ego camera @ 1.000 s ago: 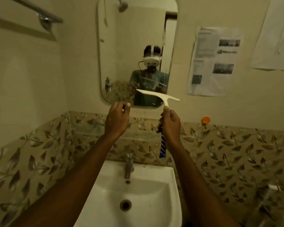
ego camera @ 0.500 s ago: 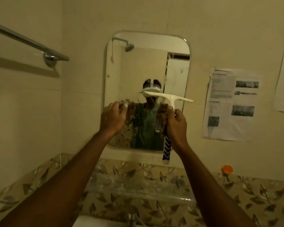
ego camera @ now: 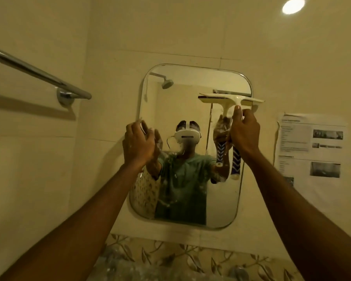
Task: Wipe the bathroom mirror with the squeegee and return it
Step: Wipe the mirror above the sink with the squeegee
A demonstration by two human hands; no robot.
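Observation:
A rounded rectangular mirror (ego camera: 190, 110) hangs on the cream wall ahead, its glass speckled with spots in the lower half. My right hand (ego camera: 244, 134) grips the squeegee (ego camera: 230, 100) by its handle. The white blade lies level against the mirror's upper right corner, and the blue-and-white patterned handle end hangs below my fist. My left hand (ego camera: 138, 144) is raised at the mirror's left edge with fingers loosely curled and apart, holding nothing. The mirror reflects a person in a green shirt with a headset, and a shower head.
A chrome towel bar (ego camera: 39, 75) juts from the left wall at hand height. Printed paper sheets (ego camera: 310, 147) are stuck to the wall right of the mirror. Leaf-patterned tiles (ego camera: 170, 258) run below the mirror. A round ceiling light (ego camera: 293, 5) glows at top right.
Both hands rose from near the sink to the mirror. The squeegee went up and right to the mirror's upper right corner. The view tilted upward, so the sink left the frame.

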